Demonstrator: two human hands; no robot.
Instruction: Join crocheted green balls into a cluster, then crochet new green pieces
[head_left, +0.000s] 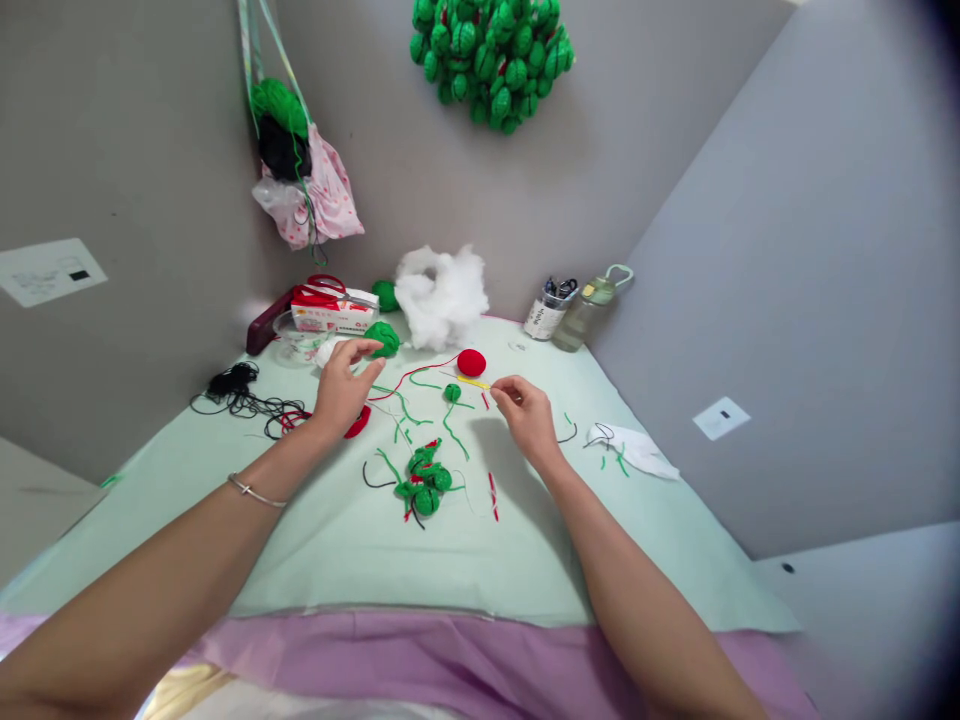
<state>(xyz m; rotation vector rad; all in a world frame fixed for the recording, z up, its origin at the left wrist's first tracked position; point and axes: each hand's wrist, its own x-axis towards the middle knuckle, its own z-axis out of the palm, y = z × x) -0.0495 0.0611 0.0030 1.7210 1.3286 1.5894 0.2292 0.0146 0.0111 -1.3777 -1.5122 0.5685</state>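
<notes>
My right hand (pixel 525 415) is pinched at the right end of a yellow crochet hook (pixel 472 382), whose thin tip points left, just below a ball of red yarn (pixel 472 362). My left hand (pixel 345 385) is raised with thumb and fingers apart and nothing seen between them; a ball of green yarn (pixel 383 340) lies just behind its fingertips. Between the hands sits a small round green crocheted piece (pixel 452 392) with loose tails. Nearer me lies a cluster of green and red crocheted pieces (pixel 427 480). A red pen-like stick (pixel 493 497) lies to their right.
White stuffing (pixel 442 300) is heaped against the back wall. Red-handled scissors (pixel 322 290) rest on a box at back left. Tangled black yarn (pixel 236 385) lies at left. A bottle (pixel 585 312) and a pen cup (pixel 547 310) stand at back right; white cloth (pixel 637 450) lies right.
</notes>
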